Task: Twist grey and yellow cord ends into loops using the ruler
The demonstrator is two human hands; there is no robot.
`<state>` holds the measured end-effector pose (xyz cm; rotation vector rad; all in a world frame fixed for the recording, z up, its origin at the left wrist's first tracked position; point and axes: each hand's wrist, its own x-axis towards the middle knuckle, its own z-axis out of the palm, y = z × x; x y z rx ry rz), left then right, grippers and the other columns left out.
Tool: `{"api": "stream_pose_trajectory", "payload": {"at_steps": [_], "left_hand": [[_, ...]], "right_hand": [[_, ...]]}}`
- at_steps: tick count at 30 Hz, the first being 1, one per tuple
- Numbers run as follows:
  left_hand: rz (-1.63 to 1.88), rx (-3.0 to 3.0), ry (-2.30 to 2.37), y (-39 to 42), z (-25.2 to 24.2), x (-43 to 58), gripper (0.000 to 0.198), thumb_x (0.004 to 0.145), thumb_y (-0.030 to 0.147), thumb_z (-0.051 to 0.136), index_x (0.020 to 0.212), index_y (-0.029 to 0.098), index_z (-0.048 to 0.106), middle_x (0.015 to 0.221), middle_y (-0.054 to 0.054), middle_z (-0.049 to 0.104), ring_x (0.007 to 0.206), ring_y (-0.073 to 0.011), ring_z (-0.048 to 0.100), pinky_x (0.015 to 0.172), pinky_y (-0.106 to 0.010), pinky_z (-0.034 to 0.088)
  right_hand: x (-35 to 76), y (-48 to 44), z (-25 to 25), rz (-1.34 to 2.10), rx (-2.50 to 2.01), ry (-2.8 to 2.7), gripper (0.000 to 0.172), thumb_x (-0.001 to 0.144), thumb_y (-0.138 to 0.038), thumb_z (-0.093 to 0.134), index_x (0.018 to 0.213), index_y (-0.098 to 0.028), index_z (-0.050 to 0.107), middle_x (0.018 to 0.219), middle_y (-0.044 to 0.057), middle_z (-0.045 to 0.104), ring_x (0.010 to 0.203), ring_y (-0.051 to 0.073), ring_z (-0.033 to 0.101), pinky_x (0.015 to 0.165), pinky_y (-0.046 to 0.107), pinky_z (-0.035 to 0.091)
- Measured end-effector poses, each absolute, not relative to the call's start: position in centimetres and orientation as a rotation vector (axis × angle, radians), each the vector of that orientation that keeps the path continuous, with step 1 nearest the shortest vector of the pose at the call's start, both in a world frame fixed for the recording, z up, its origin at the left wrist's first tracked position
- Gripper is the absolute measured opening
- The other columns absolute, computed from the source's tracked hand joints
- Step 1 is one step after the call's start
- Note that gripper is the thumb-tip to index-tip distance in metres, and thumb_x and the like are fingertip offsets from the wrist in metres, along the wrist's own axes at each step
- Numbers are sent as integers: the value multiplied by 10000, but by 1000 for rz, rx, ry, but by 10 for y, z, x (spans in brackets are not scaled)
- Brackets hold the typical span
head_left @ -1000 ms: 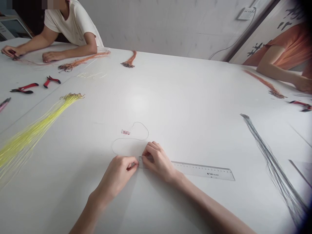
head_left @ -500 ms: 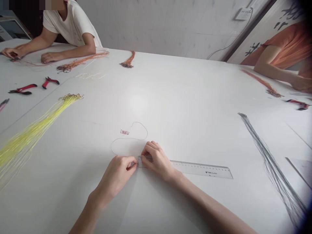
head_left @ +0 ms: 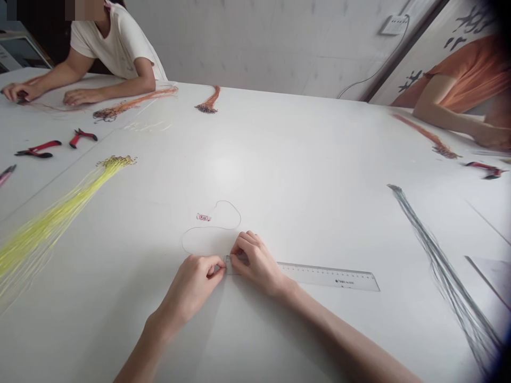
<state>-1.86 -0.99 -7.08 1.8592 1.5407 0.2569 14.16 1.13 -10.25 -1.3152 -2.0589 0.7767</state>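
My left hand [head_left: 189, 287] and my right hand [head_left: 255, 264] meet at the near end of a clear plastic ruler [head_left: 327, 276], which lies flat on the white table [head_left: 303, 159]. Their fingertips pinch a thin clear cord [head_left: 209, 227] there, though the grip itself is partly hidden by my fingers. The cord runs away from my hands in a wide, curved loop on the tabletop. A small red-and-white tag [head_left: 203, 217] lies just inside the loop's far bend, apart from my hands.
A yellow cord bundle [head_left: 67, 215] lies to my left, and a grey one [head_left: 443, 276] to my right. Orange bundles [head_left: 209, 103] and red-handled pliers [head_left: 40, 149] lie farther out. A person in a white shirt [head_left: 112, 45] and one in an orange top [head_left: 463, 80] sit at the table.
The whole scene has drifted slightly left in view. My hands and the ruler keep the same hold, and the far co-workers' hands shift a little.
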Motion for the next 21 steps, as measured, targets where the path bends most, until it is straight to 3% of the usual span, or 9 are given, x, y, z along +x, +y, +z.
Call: {"api": "stream_pose_trajectory", "payload": {"at_steps": [11,16,21], "left_hand": [[251,1845,1523,-10,-66,-18,190,783,229,419,608,174,470,519,54,215,498,-91,192,460,-221,168],[332,1905,1581,-6,-66,-19,128,773,218,433,730,194,551,563,41,371,536,-111,364,503,-212,293],[573,1960,1584,-2,-69,-23,220,791,198,429,943,201,589,779,-21,550,801,-177,533,692,-282,434]], "right_hand": [[141,12,-99,816,-1322,-2050,197,701,-29,444,631,-198,369,673,6,495,702,160,421,694,300,381],[142,12,-97,894,-1334,-2011,183,709,-38,453,630,-194,396,677,7,504,720,163,433,709,304,381],[144,16,-88,1055,-1354,-1940,152,705,-56,464,622,-181,441,667,3,517,718,151,457,677,287,386]]}}
